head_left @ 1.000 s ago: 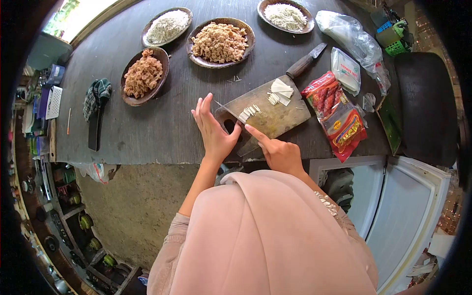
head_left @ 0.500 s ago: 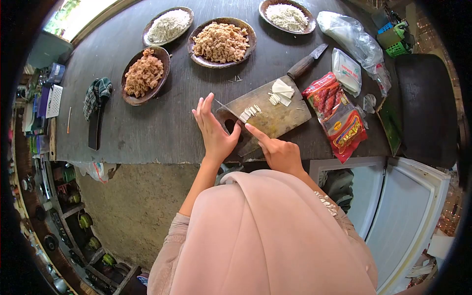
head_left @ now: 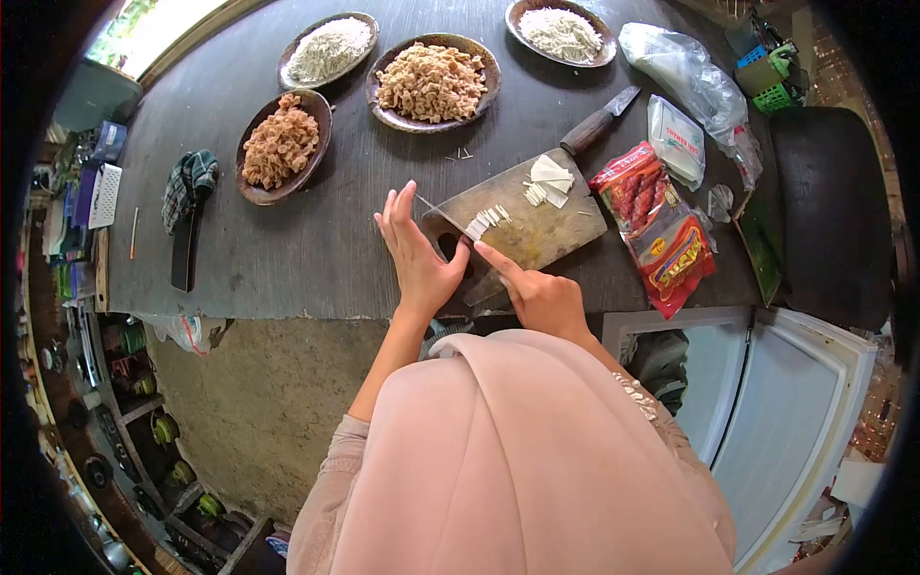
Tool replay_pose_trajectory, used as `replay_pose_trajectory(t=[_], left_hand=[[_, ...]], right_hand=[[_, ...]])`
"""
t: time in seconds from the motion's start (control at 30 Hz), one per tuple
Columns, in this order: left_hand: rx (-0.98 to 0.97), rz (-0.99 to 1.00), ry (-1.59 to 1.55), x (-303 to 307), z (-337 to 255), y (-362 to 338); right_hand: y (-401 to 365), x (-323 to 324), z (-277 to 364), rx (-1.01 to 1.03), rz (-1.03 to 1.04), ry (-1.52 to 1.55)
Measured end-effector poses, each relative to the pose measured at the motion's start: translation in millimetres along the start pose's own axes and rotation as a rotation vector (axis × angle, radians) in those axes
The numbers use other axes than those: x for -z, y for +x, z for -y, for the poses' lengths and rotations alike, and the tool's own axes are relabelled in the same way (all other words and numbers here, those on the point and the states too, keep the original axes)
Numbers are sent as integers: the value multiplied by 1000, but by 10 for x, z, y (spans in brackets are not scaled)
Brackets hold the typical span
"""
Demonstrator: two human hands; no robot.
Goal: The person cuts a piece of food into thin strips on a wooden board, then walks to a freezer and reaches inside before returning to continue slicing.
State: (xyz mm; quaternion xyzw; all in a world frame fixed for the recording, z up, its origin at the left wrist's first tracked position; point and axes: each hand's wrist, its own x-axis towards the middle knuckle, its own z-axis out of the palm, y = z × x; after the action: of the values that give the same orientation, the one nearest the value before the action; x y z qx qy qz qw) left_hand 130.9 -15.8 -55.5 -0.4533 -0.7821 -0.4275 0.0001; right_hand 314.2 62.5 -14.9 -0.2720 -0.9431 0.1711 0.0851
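A worn wooden cutting board lies at the front edge of the table. Over its left end, my left hand is open, fingers stretched upward and thumb beside a row of small cut white sticks. My right hand is closed round a knife, index finger pointing along it. Its thin blade shows nearly edge-on between my hands, along the sticks; the handle is hidden in my grip. Thin white slices are piled at the board's far right corner.
A second knife with a wooden handle touches the board's far edge. Red food packets and plastic bags lie right. Plates of brown pieces and white shreds stand behind. Left is a dark phone-like object beside a checked cloth.
My right hand has shifted very slightly left, its index fingertip closer to my left thumb. My left hand and the things on the table look the same.
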Motion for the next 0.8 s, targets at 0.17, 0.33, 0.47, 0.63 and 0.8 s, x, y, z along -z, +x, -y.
replay_pose_trajectory(t=[0.17,0.33,0.47,0.63,0.8], left_hand=[[-7,-27,2,1,13,1],[-5,-17,-6,-10,23,-5],[-3,-6,-6,-8,8,-2],[37,14,5,-10,50,2],[117,39,68,16,-119,99]], right_hand=[[-15,27,-9,3,2,31],[-51,50,-44,-3,24,67],[-21,25,-28,-4,7,49],[17,177,-2,-50,94,71],[-35,365,-236,-177,16,257]])
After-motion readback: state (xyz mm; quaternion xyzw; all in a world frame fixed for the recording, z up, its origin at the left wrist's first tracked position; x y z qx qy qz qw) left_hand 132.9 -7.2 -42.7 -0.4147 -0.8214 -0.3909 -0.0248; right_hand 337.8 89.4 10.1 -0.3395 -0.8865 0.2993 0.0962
